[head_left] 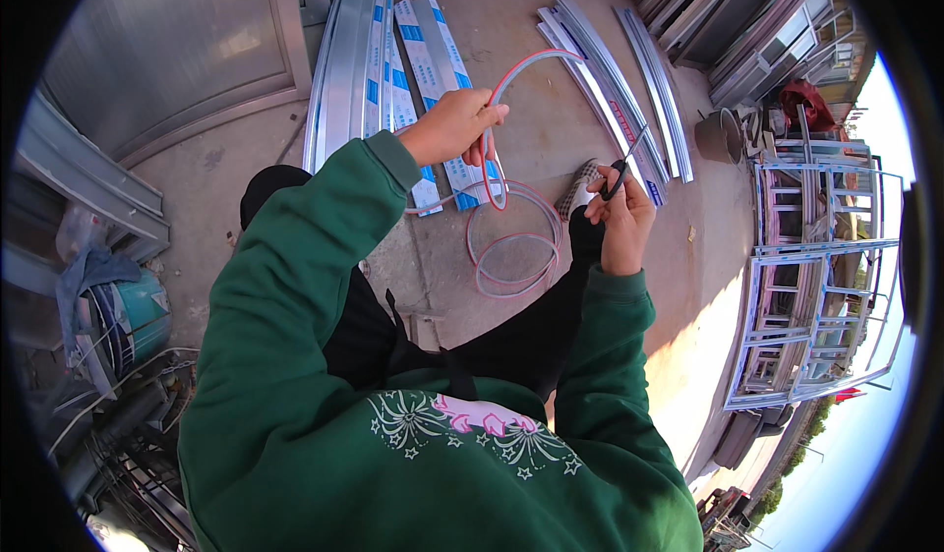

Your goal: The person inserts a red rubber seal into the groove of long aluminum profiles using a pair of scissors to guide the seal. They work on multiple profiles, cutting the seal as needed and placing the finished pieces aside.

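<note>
My left hand [452, 127] is closed round a thin, flexible red-and-whitish strip [509, 72]. One end of it arcs up and to the right above my fingers. The rest drops below the hand into loose coils [515, 279] over the concrete floor, between my legs. Further right, my right hand [624, 220] grips a pair of scissors by black handles [614, 180], their slim metal blades pointing up and away from me. The scissors and the strip are apart. Whether the blades are parted is too small to tell.
Long metal profiles with blue-and-white film [346, 70] lie ahead on the left, more profiles [608, 90] ahead on the right. A bucket [720, 136] and stacked window frames [811, 277] stand at right. A teal drum [136, 318] and metal door panel [187, 51] are at left.
</note>
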A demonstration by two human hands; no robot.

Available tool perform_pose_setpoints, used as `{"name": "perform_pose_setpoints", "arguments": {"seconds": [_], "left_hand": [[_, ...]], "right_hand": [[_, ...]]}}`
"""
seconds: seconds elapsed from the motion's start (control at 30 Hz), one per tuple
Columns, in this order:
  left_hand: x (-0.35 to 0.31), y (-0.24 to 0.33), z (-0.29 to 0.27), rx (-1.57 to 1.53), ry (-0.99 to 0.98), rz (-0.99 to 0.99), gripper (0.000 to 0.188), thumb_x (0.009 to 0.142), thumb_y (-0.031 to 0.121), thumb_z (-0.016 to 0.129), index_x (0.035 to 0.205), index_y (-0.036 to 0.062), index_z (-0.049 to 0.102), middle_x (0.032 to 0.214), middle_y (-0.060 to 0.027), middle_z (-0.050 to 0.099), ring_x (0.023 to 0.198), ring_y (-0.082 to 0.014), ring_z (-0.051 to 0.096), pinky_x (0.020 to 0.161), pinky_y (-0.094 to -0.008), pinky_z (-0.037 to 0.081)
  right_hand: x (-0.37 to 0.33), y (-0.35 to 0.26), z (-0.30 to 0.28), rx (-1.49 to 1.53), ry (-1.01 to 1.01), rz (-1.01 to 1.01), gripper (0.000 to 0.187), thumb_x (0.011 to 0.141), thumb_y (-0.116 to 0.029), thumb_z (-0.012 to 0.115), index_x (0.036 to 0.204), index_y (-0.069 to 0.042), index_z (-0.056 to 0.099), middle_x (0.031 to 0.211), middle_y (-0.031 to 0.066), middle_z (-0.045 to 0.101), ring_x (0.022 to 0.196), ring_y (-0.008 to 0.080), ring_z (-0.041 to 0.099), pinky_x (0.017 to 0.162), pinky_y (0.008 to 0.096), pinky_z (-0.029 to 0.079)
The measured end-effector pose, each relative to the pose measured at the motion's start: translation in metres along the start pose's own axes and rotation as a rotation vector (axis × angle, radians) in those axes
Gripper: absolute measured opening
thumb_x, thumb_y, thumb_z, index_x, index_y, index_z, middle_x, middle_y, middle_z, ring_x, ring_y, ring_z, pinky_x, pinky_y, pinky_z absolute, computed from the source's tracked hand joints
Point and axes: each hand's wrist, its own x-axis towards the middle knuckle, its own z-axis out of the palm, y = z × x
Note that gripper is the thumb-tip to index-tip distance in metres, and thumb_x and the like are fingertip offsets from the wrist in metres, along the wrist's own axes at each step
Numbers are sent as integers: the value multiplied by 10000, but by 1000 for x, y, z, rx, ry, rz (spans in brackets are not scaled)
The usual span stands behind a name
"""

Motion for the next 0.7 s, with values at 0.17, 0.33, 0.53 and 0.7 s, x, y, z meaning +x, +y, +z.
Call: {"name": "perform_pose_setpoints", "arguments": {"seconds": [0.17, 0.33, 0.53, 0.7], "left_hand": [[2, 4, 0, -146, -12, 7, 342, 1082, 316, 477, 1031, -4, 586, 740, -129, 706, 511, -135, 643, 476, -249, 520], [1, 0, 7, -228, 1, -63, 351, 1089, 322, 463, 1046, -5, 582, 770, -131, 710, 541, -140, 658, 501, -247, 539], [-5, -6, 21, -245, 64, -107, 329, 1089, 295, 474, 1076, -21, 563, 772, -135, 708, 546, -142, 660, 510, -260, 541], [-6, -12, 40, -116, 49, -125, 306, 1088, 281, 487, 1063, -18, 546, 748, -111, 694, 568, -134, 667, 511, -254, 530]], "right_hand": [[8, -8, -3, -100, -114, 84, 285, 1024, -232, 622, 1070, 47, 651, 857, 120, 718, 550, 105, 608, 493, 205, 417], [60, 7, 13, -175, -255, 166, 282, 1009, -256, 643, 985, 24, 616, 860, 141, 734, 563, 105, 606, 505, 214, 425], [95, 44, 45, 279, -177, 341, 189, 949, -149, 719, 1035, 9, 658, 965, 110, 730, 666, 102, 629, 580, 215, 483], [94, 39, 54, 174, -191, 254, 216, 962, -158, 702, 1067, 16, 629, 1029, 143, 726, 800, 176, 712, 703, 257, 574]]}}
